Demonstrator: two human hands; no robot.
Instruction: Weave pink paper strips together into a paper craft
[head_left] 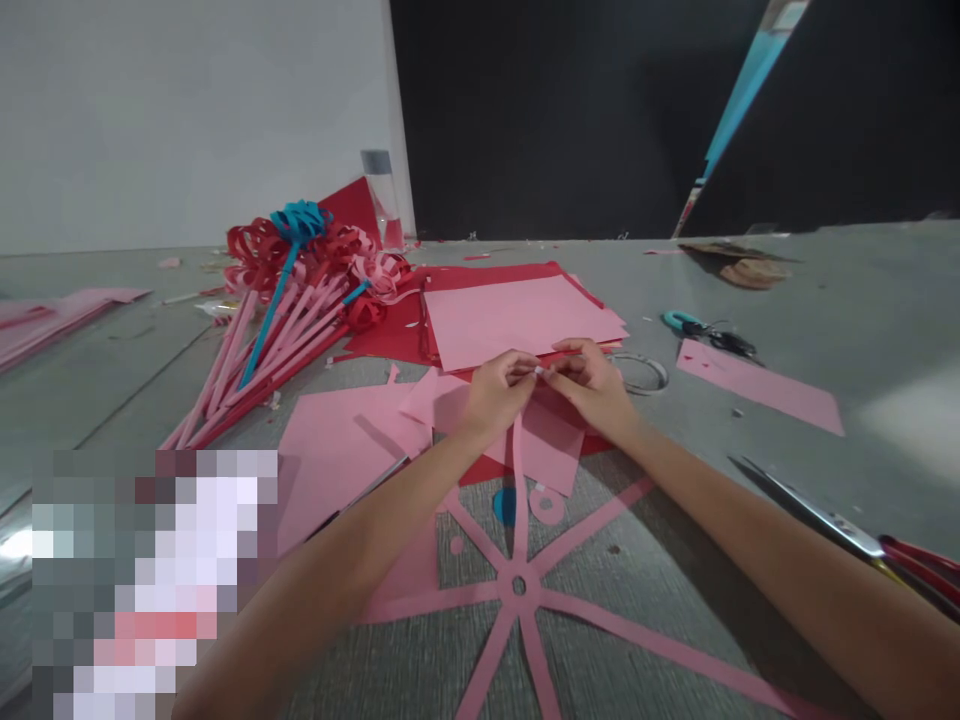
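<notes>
Both hands meet over the pink sheets, fingertips almost touching. My left hand (501, 395) is closed in a pinch, and so is my right hand (596, 392). A small white piece (539, 371) shows between the fingertips; it is too small to tell its kind. Below them lies a pink paper cutout (517, 584) with long strips spreading from a ring-shaped centre. One strip runs up to the hands, its far end hidden there. A blue paper disc (505, 506) and a pink paper ring (547, 505) lie close to that strip.
Curled paper flowers (300, 225) on rolled stems lie at left, near a bottle (382, 200). Pink sheets (517, 315) are stacked behind the hands. At right are red-handled scissors (847, 525), a tape roll (643, 374), a pink strip (761, 385) and turquoise-handled scissors (682, 321).
</notes>
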